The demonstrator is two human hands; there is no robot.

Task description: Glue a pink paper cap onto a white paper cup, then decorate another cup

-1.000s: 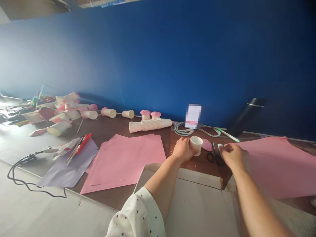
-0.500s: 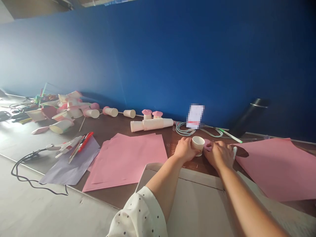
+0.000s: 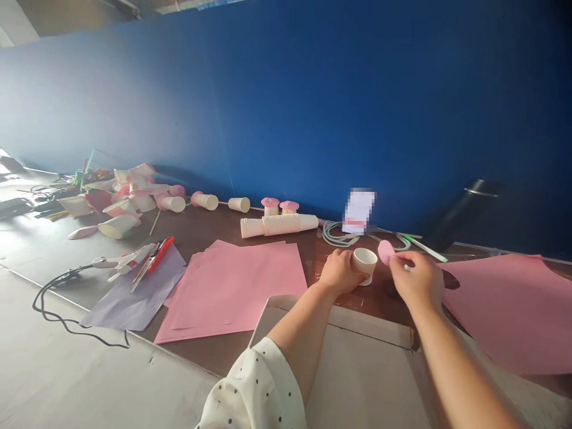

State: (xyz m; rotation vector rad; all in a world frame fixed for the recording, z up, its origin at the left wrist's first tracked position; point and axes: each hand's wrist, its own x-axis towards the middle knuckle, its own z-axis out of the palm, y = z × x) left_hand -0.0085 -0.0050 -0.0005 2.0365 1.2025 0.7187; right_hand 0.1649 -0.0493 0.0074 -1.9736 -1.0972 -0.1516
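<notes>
My left hand (image 3: 340, 271) is wrapped round the side of a white paper cup (image 3: 365, 262), which stands mouth up on the brown table. To its right, my right hand (image 3: 417, 280) pinches a small rounded piece of pink paper (image 3: 385, 252) between thumb and fingers, raised a little and apart from the cup. A white object, too small to name, shows by the right fingers. Behind the hands, a long stack of paper cups (image 3: 281, 224) lies on its side.
Pink sheets lie left (image 3: 241, 292) and right (image 3: 504, 310). A red cutter (image 3: 154, 262) and a glue gun (image 3: 127, 260) rest on grey paper (image 3: 138, 298). Cables (image 3: 339, 235), a phone (image 3: 358, 211) and a green-and-white pen (image 3: 424, 247) line the blue wall. Pink-capped cups (image 3: 270, 207) stand behind.
My right hand has moved right and up, lifting the pink paper piece away from the cup. My left hand stays on the cup. The view has shifted slightly.
</notes>
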